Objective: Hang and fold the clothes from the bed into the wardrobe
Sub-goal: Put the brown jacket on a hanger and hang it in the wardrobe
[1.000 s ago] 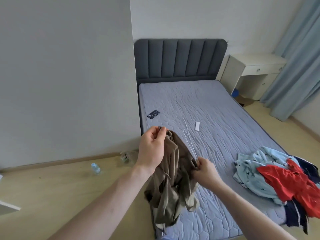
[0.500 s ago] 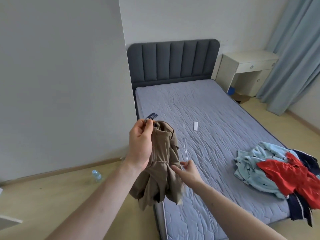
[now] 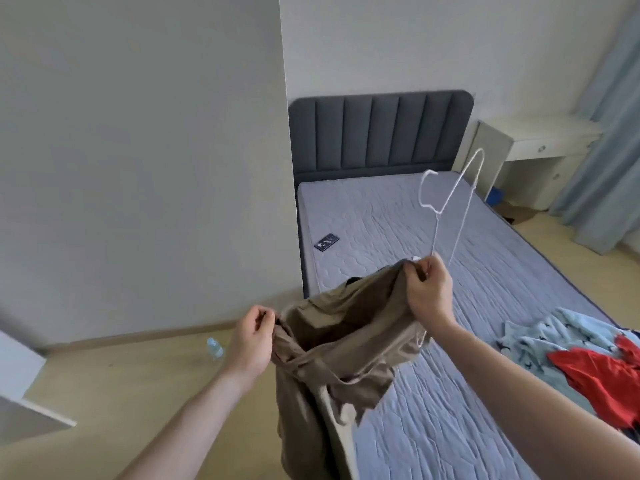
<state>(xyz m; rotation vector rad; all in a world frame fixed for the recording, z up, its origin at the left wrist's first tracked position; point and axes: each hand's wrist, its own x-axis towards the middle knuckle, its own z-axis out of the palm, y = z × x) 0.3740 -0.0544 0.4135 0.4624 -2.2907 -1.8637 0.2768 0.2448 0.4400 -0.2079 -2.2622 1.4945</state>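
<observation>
A brown garment (image 3: pixel 332 362) hangs spread open between my hands above the bed's near left corner. My left hand (image 3: pixel 252 336) pinches its left edge. My right hand (image 3: pixel 429 292) grips the garment's right edge together with a thin white wire hanger (image 3: pixel 446 202), which sticks up from that hand with its hook at the top. On the bed (image 3: pixel 415 237) at the right lies a pile of clothes: a light blue patterned piece (image 3: pixel 554 336), a red one (image 3: pixel 602 375) and a dark one beneath.
A dark phone (image 3: pixel 326 242) lies on the mattress near its left edge. A plastic bottle (image 3: pixel 214 348) lies on the wooden floor by the wall. A white desk (image 3: pixel 533 147) and blue curtains (image 3: pixel 609 150) stand at the right.
My right hand has picked the hanger up from the mattress and raised it, taking the garment's right edge. My left hand has dropped lower and to the left, spreading the garment open.
</observation>
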